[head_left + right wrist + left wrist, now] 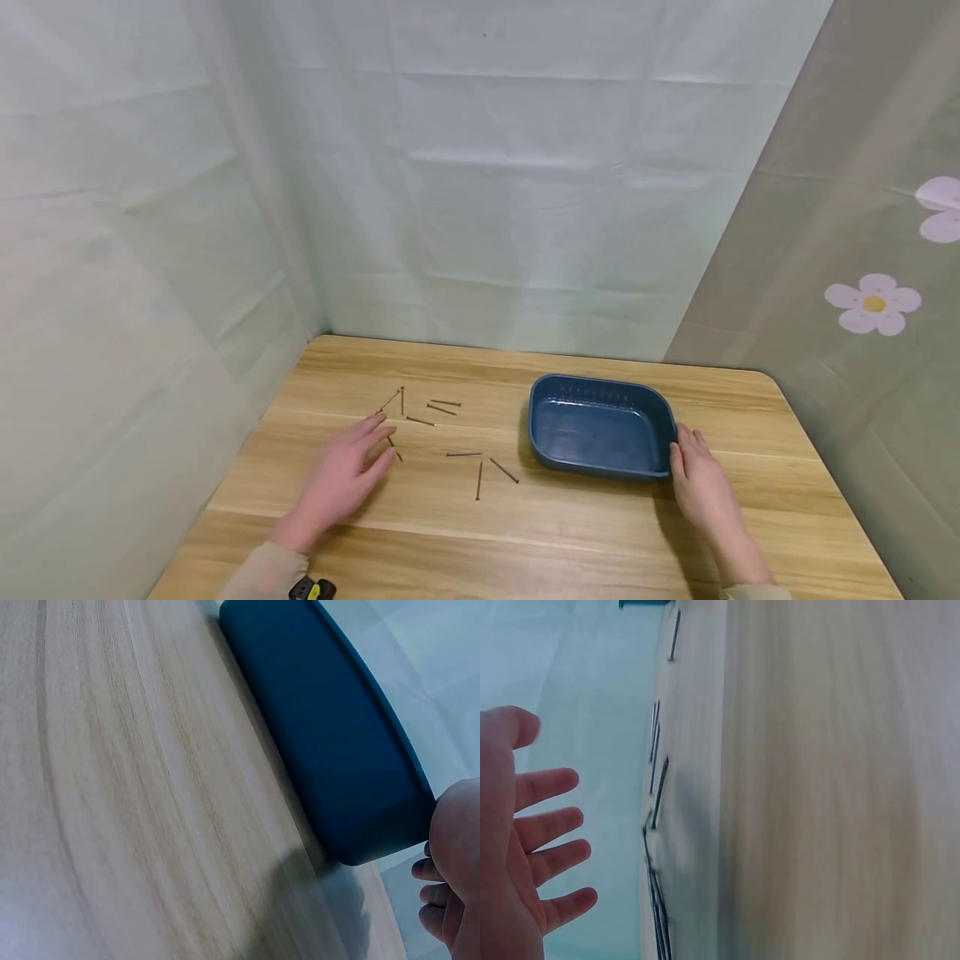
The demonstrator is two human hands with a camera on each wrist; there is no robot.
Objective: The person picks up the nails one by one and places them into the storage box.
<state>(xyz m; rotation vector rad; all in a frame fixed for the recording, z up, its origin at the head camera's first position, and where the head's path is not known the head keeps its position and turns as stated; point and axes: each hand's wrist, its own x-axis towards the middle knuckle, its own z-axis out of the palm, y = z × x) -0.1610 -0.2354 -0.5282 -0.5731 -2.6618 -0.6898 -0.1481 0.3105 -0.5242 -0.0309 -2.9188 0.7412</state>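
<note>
A wooden table [570, 533] stands against pale green sheeting [517, 192]. Right of the table hangs a flower-printed curtain [873, 304].

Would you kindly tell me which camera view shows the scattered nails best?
The head view: the nails lie spread across the table, all countable. The left wrist view shows several edge-on and blurred; the right wrist view shows none, only the blue tray.

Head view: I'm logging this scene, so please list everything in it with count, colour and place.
Nails: about nine, dark, scattered on the table's left-middle.
Tub: one, dark blue, nothing visible inside, right of the nails.
Table: one, light wood.
Cloth backdrop: pale green behind; a flowered panel at right.
Left hand: fingers straight, flat by the nearest nails.
Right hand: fingers against the tub's near right corner.
</note>
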